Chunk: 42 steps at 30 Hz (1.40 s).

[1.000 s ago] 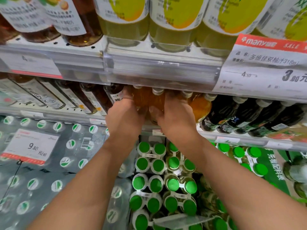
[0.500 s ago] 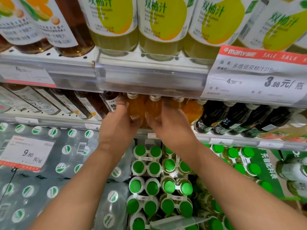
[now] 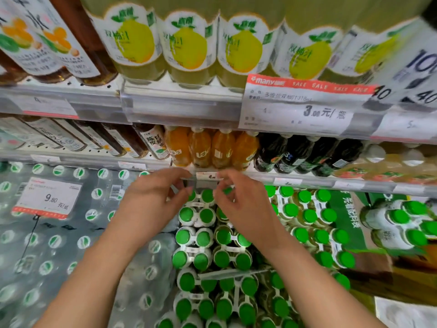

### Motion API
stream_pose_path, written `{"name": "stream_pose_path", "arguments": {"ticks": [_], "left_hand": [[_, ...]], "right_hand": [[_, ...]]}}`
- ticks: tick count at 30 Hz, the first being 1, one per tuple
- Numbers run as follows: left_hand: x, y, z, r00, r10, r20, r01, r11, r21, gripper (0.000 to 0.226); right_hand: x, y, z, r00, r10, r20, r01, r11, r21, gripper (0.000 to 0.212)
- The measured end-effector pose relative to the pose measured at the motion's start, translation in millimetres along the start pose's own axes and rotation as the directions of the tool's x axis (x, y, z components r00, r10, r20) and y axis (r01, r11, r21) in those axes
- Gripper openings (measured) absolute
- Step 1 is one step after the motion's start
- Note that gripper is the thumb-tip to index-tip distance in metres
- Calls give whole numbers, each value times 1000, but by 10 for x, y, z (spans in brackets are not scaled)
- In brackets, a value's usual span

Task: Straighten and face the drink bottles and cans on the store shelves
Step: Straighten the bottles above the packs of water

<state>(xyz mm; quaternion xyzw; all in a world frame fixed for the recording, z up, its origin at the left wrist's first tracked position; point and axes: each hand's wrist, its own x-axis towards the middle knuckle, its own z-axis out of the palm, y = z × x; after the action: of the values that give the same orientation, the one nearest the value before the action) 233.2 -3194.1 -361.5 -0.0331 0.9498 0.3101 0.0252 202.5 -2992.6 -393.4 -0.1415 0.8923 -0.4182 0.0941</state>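
Note:
Several orange drink bottles stand in a tight row on the middle shelf, flanked by brown tea bottles on the left and dark bottles on the right. My left hand and my right hand hover just below and in front of the orange row, apart from the bottles. Both hands have loosely curled fingers and hold nothing. Their fingertips sit at either end of a small price tag on the shelf rail; I cannot tell whether they touch it.
Yellow-green juice bottles line the top shelf above a sale price card. Below lie packs of green-capped bottles, and shrink-wrapped water packs with a 9.80 tag sit at the left.
Both hands have let go of the orange bottles and drawn back and down to the shelf rail. The view has tilted up, showing more of the top shelf.

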Motion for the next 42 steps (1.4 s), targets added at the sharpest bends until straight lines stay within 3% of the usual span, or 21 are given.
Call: {"name": "stream_pose_path", "arguments": {"ticks": [6,11,15,24,28,31,34,36,39,42], "left_hand": [[-251,274,-467,964,-54,261,4,982,187,62],[-524,669,-819,945,-78,319,-6,967,255,46],[-752,1027,-1084,942,-90,323,45,988,145,47],[-854,1218,-1614,954,105,281,-171,960,222,48],[-841,1089,-1901,955,249,162,-275,947,166,65],[-781,1033,-2220,925,351,-143,-328,930,165,63],[-661,1073,-2544,839,437,-323,-342,887,311,77],[-529,1122,-2713,809,467,-357,-296,849,439,89],[-293,1129,-2841,842,409,-353,-192,837,512,102],[-135,1035,-2869,882,334,-333,-137,857,497,108]], "right_hand": [[-394,-213,-434,985,-3,175,31,987,-158,24],[-717,-592,-970,935,103,339,-6,962,-275,32],[-882,-860,-1304,937,175,301,-89,956,-278,35],[-1132,-1524,-1656,966,129,223,-47,939,-340,28],[-1132,-1741,-1670,974,114,195,-38,933,-359,27],[-1083,-1951,-1597,980,85,181,-18,939,-343,25],[-1009,-2154,-1548,988,68,141,-15,937,-348,23],[-1003,-2282,-1558,993,43,107,-4,939,-344,38],[-986,-2453,-1706,991,-62,-117,17,935,-353,62],[-789,-2668,-2017,861,-323,-393,132,888,-441,61]]}}
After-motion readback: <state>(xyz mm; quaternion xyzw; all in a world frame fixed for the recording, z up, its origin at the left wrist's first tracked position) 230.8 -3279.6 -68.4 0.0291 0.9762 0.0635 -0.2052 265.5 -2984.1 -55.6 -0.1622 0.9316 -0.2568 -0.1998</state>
